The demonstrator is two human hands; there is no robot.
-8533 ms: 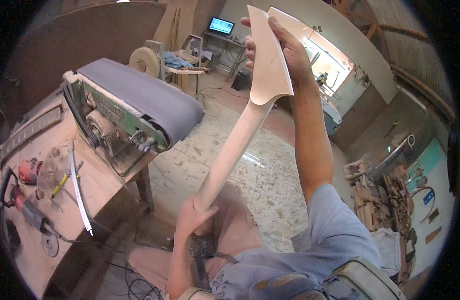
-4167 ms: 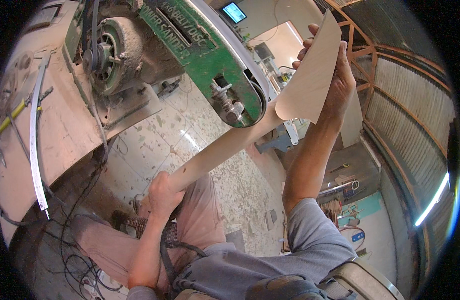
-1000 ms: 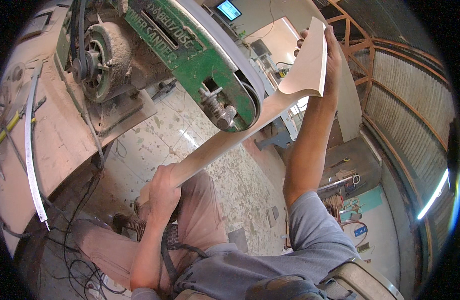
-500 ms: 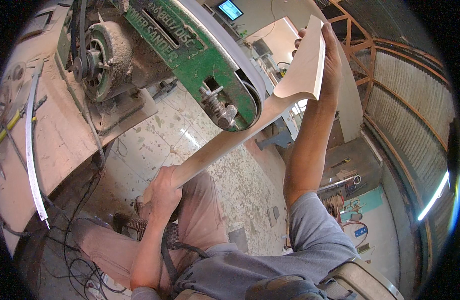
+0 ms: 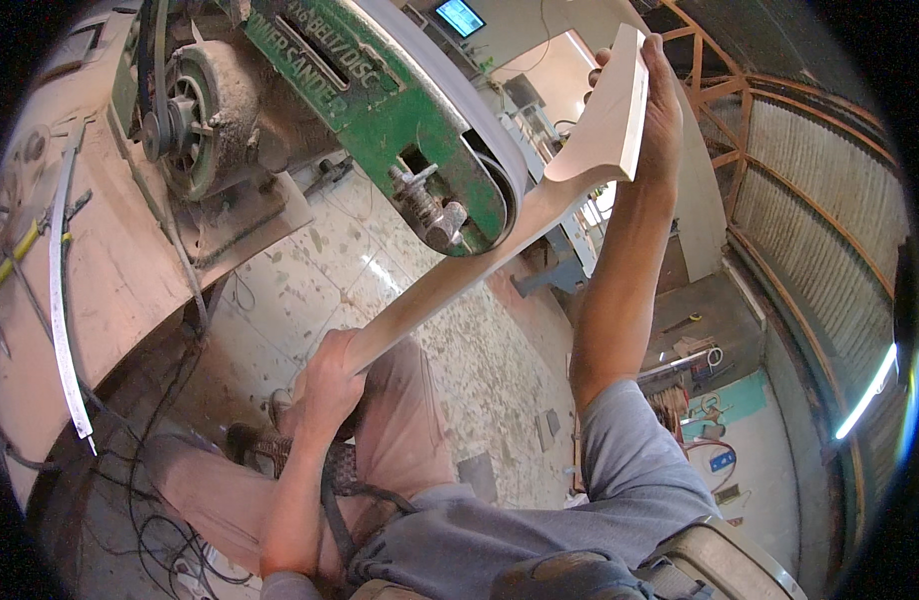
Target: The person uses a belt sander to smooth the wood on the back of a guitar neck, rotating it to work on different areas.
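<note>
A pale wooden guitar neck (image 5: 445,278) slants across in front of me, its broad headstock (image 5: 602,110) at the upper right. My left hand (image 5: 330,365) is wrapped around the slim lower end. At the far side, my right hand (image 5: 662,115) grips the headstock, with fingertips showing beyond its left edge. Between my hands, the shaft passes at the rounded front end of a green belt sander (image 5: 380,140). The shaft appears to touch the grey sanding belt (image 5: 480,110) there, though the exact contact is hidden behind the sander's end.
A dusty motor (image 5: 215,120) sits on the workbench (image 5: 110,260) at left, beside a white strip (image 5: 64,330) and yellow-handled pliers (image 5: 18,258). Black cables (image 5: 170,520) tangle below the bench. Debris litters the tiled floor (image 5: 480,400). A lit screen (image 5: 461,17) is at the back.
The headstock and my right hand have shifted slightly up and away, and its face has tilted a little. My left hand keeps its hold in nearly the same place.
</note>
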